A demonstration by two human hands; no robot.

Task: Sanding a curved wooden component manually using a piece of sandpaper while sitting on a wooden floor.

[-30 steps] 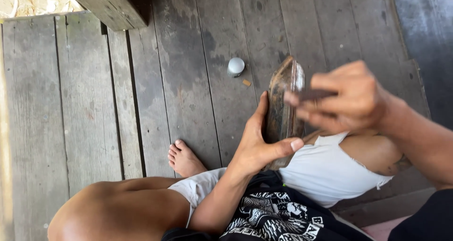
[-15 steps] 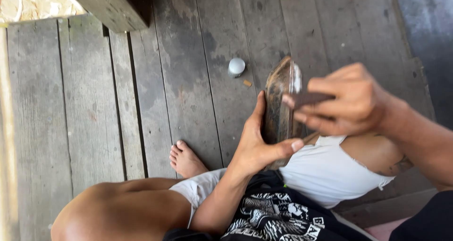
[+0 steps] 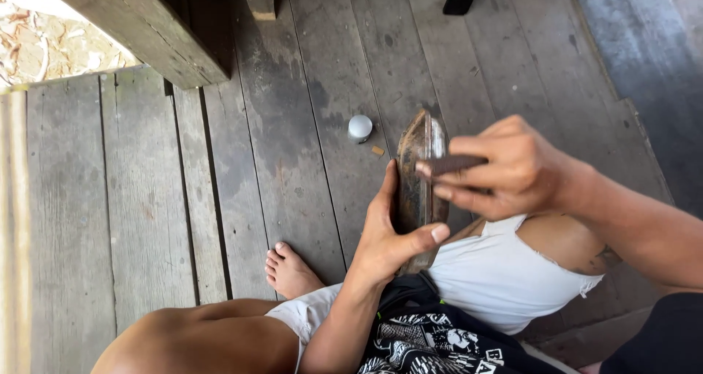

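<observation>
My left hand (image 3: 388,231) grips a curved, dark brown wooden piece (image 3: 419,176) and holds it upright on edge over my lap. Its thumb wraps the lower front; the fingers lie along the left face. My right hand (image 3: 505,169) pinches a small dark brown strip (image 3: 454,163) and presses its tip against the upper right side of the wooden piece. I sit on a grey plank floor (image 3: 293,162) with my legs crossed, in white shorts (image 3: 505,282).
A small white round cap (image 3: 359,127) and a tiny tan scrap (image 3: 377,150) lie on the planks beyond the wooden piece. A thick wooden beam (image 3: 146,26) crosses the upper left. My bare foot (image 3: 289,270) rests below centre. A darker mat (image 3: 644,74) covers the upper right.
Both hands and the wooden piece stay nearly where they were. The view has shifted slightly, and my right hand with the strip has edged a little along the piece.
</observation>
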